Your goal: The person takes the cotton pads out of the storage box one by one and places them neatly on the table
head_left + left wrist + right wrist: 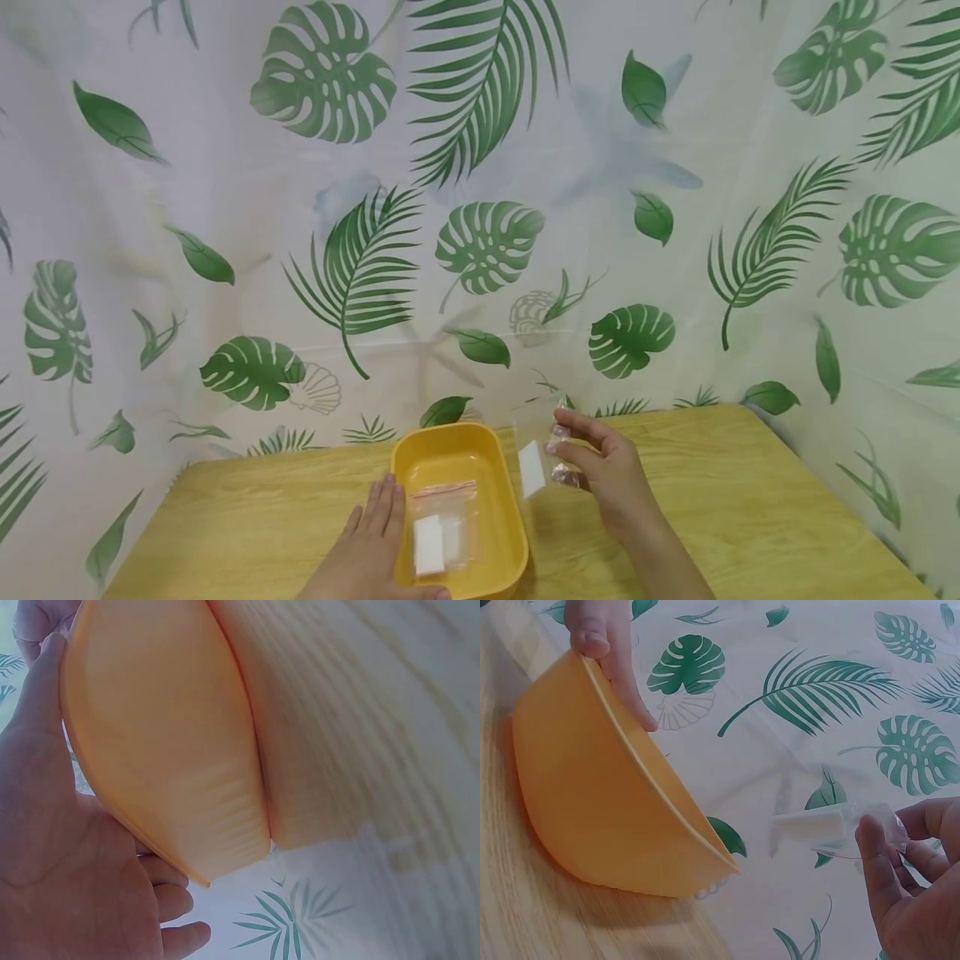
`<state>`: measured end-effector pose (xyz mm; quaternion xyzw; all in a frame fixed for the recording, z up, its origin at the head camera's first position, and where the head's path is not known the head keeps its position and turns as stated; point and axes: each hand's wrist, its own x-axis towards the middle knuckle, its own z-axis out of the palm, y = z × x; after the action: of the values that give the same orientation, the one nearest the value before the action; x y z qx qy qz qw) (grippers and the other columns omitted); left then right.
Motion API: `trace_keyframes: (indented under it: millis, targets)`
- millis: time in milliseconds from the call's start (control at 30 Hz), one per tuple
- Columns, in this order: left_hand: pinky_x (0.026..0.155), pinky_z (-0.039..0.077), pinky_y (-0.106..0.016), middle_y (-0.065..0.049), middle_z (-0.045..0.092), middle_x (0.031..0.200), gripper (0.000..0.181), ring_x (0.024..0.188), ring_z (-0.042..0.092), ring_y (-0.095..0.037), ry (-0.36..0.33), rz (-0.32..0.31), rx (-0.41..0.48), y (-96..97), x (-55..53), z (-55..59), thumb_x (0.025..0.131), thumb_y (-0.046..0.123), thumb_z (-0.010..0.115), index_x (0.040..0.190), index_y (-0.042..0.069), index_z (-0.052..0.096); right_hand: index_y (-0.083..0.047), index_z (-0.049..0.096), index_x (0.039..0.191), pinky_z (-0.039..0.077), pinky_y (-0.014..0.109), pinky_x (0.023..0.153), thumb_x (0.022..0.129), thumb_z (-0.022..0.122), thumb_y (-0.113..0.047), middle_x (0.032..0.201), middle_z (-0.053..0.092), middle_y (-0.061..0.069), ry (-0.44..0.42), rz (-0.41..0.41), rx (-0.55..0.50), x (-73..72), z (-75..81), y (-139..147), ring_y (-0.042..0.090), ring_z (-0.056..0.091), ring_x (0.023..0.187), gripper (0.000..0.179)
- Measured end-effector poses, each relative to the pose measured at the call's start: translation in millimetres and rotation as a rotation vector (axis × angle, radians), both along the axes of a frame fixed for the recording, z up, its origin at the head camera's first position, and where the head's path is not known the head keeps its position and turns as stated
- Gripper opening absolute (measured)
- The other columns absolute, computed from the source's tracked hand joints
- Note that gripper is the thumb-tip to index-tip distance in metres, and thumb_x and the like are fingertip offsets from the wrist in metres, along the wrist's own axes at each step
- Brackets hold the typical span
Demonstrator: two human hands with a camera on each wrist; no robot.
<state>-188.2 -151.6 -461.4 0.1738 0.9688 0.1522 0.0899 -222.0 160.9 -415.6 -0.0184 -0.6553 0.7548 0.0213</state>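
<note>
The right grip [603, 460] pinches a clear bag [849, 825] right of the yellow basin [510, 517], likely to spare its white insert [532, 469]; the straight-fingered left grip [371, 542] rests along the basin's left rim, seemingly steadying it; another bag [452, 533] lies inside.

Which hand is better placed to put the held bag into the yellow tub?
Right, likely: the right hand pinches the clear bag beside the yellow tub, while the left hand rests at the tub's rim.

The left hand [367, 542] touches a yellow tub [495, 496]; the right hand [611, 468] pinches a clear bag [549, 468].
</note>
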Motion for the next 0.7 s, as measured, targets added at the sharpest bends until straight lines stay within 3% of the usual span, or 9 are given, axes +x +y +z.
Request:
trace_keyframes:
  millis: [700]
  targets:
    - [0.117, 0.02, -0.063, -0.026, 0.002, 0.165, 0.137, 0.152, 0.006, -0.042, -0.007, 0.003, 0.006, 0.8, -1.3, -1.9, 0.07, 0.088, 0.059, 0.157, -0.007, 0.011, -0.001, 0.057, 0.137, 0.06, 0.028, 0.072, 0.092, 0.065, 0.0, 0.127, 0.058, 0.01, -0.031, -0.016, 0.02, -8.5, -11.4, 12, 0.016, 0.066, 0.093, 0.045]
